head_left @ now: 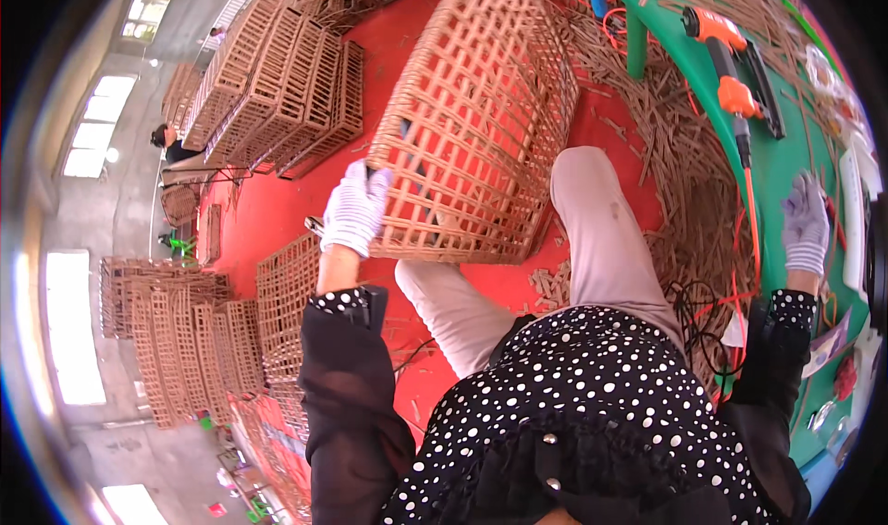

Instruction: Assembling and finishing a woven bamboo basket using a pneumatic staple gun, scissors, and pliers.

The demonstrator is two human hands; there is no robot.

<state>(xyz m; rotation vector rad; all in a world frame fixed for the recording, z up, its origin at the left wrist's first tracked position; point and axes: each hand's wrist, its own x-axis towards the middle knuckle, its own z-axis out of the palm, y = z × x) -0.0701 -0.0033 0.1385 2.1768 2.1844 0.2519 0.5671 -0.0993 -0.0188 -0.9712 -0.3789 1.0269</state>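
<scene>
My left hand (355, 212), in a white striped glove, is closed around the near left edge of a large woven wicker basket (462, 146). The basket's open lattice stands tilted in front of my knees. A small metal piece (314, 225) sticks out beside that hand; its kind is unclear. My right hand (805, 222), gloved alike, is over the green table (782, 169) at the right with its fingers stretched out. Beside its fingers lies a thin red and dark item (835, 222). Farther up the table is an orange and black nail gun (735, 67) with an orange air hose (752, 220).
Stacks of wicker baskets (268, 90) and more lattice panels (190, 349) stand on the left. Loose cane strips (680, 155) cover the red floor (370, 81) beneath the table. Black cables (698, 317) hang by my right arm. A person (171, 143) is far left.
</scene>
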